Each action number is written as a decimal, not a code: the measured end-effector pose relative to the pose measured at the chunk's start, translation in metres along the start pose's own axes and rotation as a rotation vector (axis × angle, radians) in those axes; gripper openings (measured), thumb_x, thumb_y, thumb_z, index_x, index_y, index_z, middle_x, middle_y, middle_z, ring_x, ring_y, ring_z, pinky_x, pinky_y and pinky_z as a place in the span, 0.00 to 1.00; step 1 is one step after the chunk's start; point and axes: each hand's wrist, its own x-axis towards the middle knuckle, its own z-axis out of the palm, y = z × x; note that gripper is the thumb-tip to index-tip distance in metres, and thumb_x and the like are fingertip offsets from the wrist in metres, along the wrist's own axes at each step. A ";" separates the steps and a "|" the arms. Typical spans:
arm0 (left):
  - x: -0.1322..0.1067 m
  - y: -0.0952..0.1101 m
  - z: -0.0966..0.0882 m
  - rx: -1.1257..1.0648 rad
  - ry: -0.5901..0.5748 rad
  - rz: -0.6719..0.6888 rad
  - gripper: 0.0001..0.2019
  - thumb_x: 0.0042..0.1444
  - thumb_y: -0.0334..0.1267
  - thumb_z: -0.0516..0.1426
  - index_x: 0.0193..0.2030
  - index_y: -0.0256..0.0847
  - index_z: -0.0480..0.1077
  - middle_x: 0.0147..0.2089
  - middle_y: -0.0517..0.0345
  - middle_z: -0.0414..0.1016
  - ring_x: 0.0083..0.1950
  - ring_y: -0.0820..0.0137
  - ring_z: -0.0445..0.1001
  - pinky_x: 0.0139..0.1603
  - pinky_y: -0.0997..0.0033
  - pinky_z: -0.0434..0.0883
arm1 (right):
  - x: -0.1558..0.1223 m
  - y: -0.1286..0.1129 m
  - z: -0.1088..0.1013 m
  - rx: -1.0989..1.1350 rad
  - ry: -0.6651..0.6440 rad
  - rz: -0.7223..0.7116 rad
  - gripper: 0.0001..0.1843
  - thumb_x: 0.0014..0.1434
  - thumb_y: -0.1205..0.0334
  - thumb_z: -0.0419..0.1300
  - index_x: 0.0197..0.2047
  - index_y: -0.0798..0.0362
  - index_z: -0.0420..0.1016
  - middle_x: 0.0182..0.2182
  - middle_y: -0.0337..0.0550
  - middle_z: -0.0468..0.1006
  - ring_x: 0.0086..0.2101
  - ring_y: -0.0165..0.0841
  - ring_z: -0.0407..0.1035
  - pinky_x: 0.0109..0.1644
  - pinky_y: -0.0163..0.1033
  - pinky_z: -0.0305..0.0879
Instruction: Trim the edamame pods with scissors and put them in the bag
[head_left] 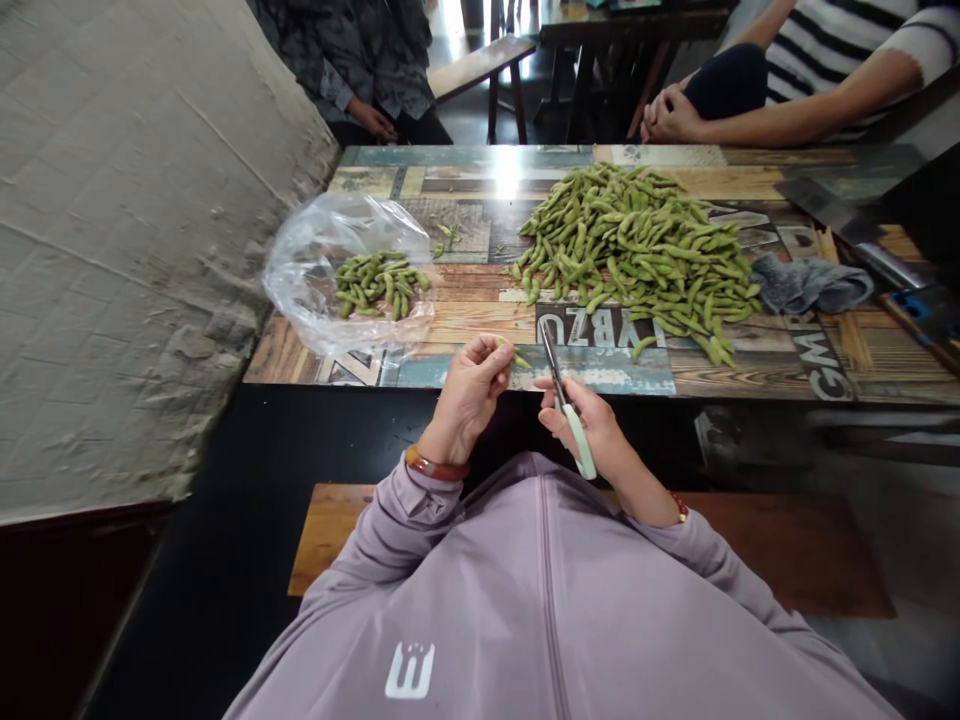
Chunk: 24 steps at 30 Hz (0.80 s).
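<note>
My left hand (474, 390) pinches a green soybean pod (521, 358) between thumb and fingertips, just over the table's near edge. In my right hand (589, 420) is a pair of scissors (571, 415) with pale green handles, the blades pointing up and away from me. The blades look closed and stand a little to the right of the pod, apart from it. A large heap of soybean pods (630, 235) lies beyond my right hand. To the left, a clear plastic bag (300, 270) lies open with a smaller pile of pods (379, 283) in it.
Small green scraps (448, 238) lie on the patterned table (465, 320) between bag and heap. At the right are a grey cloth (810, 283) and a cleaver (832, 215). A rough wall (150, 200) borders the left side. Two people sit across the table, hands off it.
</note>
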 end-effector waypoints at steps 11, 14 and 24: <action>-0.005 -0.009 0.006 -0.059 0.055 0.050 0.21 0.40 0.41 0.72 0.28 0.38 0.64 0.24 0.68 0.65 0.21 0.84 0.59 0.19 0.83 0.52 | 0.000 -0.006 0.008 -0.057 -0.011 -0.037 0.20 0.61 0.47 0.61 0.50 0.51 0.73 0.37 0.43 0.74 0.33 0.32 0.69 0.36 0.37 0.66; -0.008 -0.012 0.008 -0.041 0.047 0.048 0.21 0.40 0.42 0.72 0.29 0.38 0.63 0.23 0.69 0.64 0.20 0.84 0.60 0.20 0.82 0.54 | 0.001 -0.006 0.009 -0.057 0.002 -0.038 0.21 0.60 0.45 0.61 0.50 0.51 0.74 0.37 0.44 0.75 0.33 0.32 0.69 0.38 0.38 0.67; -0.011 -0.015 0.009 -0.020 0.057 0.066 0.20 0.41 0.41 0.71 0.28 0.38 0.64 0.23 0.68 0.66 0.21 0.83 0.61 0.21 0.82 0.55 | 0.001 -0.004 0.009 -0.049 0.011 -0.013 0.24 0.59 0.44 0.62 0.51 0.52 0.74 0.37 0.44 0.75 0.32 0.33 0.70 0.35 0.38 0.67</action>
